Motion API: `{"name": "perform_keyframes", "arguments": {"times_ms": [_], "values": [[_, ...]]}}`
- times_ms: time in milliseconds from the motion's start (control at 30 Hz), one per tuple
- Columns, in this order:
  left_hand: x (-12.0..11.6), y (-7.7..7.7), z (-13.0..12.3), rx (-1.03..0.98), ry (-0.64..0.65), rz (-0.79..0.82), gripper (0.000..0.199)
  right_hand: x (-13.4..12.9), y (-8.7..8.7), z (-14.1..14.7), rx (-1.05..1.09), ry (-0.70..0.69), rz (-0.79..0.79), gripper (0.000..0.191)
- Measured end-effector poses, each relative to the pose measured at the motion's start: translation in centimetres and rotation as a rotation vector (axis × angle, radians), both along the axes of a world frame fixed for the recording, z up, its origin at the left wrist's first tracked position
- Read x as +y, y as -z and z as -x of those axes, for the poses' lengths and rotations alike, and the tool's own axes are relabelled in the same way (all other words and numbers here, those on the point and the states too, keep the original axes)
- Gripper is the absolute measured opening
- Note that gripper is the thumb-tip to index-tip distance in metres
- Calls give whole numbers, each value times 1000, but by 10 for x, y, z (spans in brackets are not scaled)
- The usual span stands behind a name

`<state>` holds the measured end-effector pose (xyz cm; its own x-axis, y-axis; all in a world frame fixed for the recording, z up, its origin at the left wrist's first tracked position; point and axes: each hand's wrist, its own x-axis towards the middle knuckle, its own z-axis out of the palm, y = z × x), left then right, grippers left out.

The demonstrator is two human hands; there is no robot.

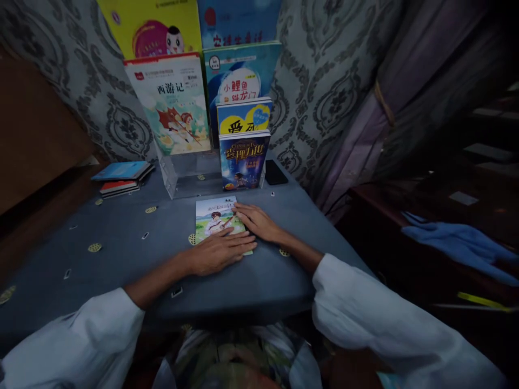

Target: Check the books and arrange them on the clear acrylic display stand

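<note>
A thin book (pixel 213 216) with a cartoon figure on its cover lies flat on the dark blue-grey tablecloth (pixel 133 270). My left hand (pixel 219 249) rests flat across the lower part of its cover, fingers stretched to the right. Over the book's right edge lies my right hand (pixel 259 221), its fingers extended and pointing up and left. Both hands are open and hold nothing. Part of the cover is hidden under them. Just behind the book stands a clear display rack (pixel 172 181) with upright books, among them a dark blue book (pixel 243 162) at the front right.
A small stack of books (pixel 124 175) lies at the table's back left. Right of the rack is a black flat object (pixel 275 173). A patterned wall covering (pixel 308 70) rises behind, a tied purple curtain (pixel 365 124) hangs right, and a blue cloth (pixel 458 246) lies beyond the table.
</note>
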<state>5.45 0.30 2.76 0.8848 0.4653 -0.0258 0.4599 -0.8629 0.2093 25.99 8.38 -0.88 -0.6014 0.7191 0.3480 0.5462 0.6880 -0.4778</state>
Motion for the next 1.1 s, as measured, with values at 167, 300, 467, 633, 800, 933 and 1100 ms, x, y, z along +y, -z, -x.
{"name": "perform_keyframes", "arguments": {"times_ms": [167, 300, 467, 633, 800, 933, 1100], "values": [[29, 1, 4, -18, -5, -34, 48, -2, -2, -2, -17, 13, 21, 48], [39, 6, 6, -67, 13, -43, 46, -4, 0, -7, -13, 15, 5, 45], [37, 6, 6, -118, -12, -22, 46, 6, -7, -3, -65, -8, -15, 45], [39, 4, 8, -187, -115, 10, 50, 31, -11, 13, -109, -53, 14, 45], [70, 12, 38, -138, -318, -21, 56, 46, -5, 16, -82, -47, 11, 43], [99, 17, 76, -104, -543, -58, 59, 54, 1, 7, -85, 13, 6, 44], [105, 19, 90, -79, -580, -106, 57, 61, 4, -1, -97, 49, 11, 46]]}}
